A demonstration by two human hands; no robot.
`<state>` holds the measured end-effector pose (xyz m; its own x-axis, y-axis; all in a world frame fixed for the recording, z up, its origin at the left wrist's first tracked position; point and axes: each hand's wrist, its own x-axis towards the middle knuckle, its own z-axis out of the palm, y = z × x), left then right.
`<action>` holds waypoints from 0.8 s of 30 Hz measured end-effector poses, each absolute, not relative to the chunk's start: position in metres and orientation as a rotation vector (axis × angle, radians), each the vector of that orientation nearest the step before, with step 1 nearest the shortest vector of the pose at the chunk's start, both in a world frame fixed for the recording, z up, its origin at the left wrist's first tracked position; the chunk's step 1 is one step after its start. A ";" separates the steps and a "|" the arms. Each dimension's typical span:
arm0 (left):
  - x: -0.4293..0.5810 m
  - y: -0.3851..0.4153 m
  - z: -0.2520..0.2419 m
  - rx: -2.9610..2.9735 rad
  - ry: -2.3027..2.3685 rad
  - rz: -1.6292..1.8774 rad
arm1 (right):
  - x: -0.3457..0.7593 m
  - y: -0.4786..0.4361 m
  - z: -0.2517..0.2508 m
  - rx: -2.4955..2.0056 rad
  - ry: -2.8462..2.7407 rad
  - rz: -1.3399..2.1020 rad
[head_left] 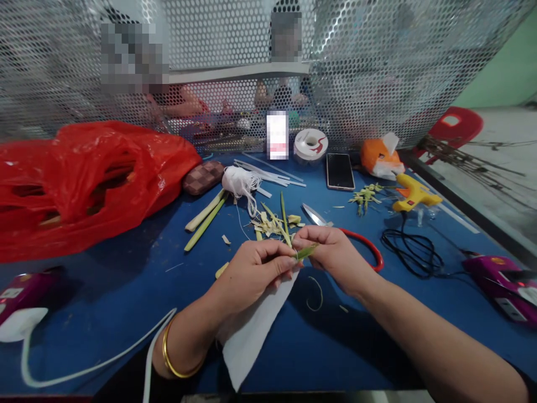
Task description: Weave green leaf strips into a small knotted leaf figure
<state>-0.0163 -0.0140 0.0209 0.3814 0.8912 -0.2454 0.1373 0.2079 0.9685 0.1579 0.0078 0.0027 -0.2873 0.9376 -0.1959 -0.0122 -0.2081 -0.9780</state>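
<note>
My left hand (255, 271) and my right hand (333, 254) meet over the blue table (126, 291), both pinched on a small green leaf strip (306, 252) held between the fingertips. A gold bangle sits on my left wrist. A white paper sheet (251, 330) lies under my left hand. Just beyond the hands lies a heap of cut leaf scraps (274, 222) and red-handled scissors (356, 240), partly hidden by my right hand.
A red plastic bag (84, 179) fills the left. White thread bundle (239, 182), tape roll (310, 144), phone (339, 170), yellow glue gun (413, 194) with black cord (413, 252), and purple devices (501, 280) lie around. A perforated metal screen (377, 67) backs the table; people sit behind it.
</note>
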 end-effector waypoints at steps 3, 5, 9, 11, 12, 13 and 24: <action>-0.016 -0.014 0.021 1.250 1.071 0.707 | 0.158 0.007 -0.001 -1.174 -1.295 1.571; -0.015 -0.015 0.022 1.227 1.077 0.745 | 0.158 0.006 -0.003 -1.154 -1.341 1.529; -0.012 -0.014 0.024 1.275 1.153 0.868 | 0.157 0.003 -0.005 -1.150 -1.504 1.335; -0.012 -0.013 0.023 1.317 1.225 0.909 | 0.157 0.000 -0.005 -1.208 -1.598 1.174; -0.012 -0.013 0.022 1.341 1.265 0.917 | 0.157 -0.002 -0.005 -1.235 -1.648 1.088; -0.013 -0.012 0.020 1.370 1.306 0.924 | 0.156 -0.004 -0.005 -1.253 -1.703 1.000; -0.014 -0.008 0.003 1.655 1.470 1.034 | 0.156 -0.014 -0.009 -1.126 -2.225 -0.032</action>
<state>-0.0136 -0.0080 0.0033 0.0447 0.9919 0.1190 0.4471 -0.1264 0.8855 0.1557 -0.0137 -0.0087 -0.4311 0.7162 0.5488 0.7319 0.6333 -0.2515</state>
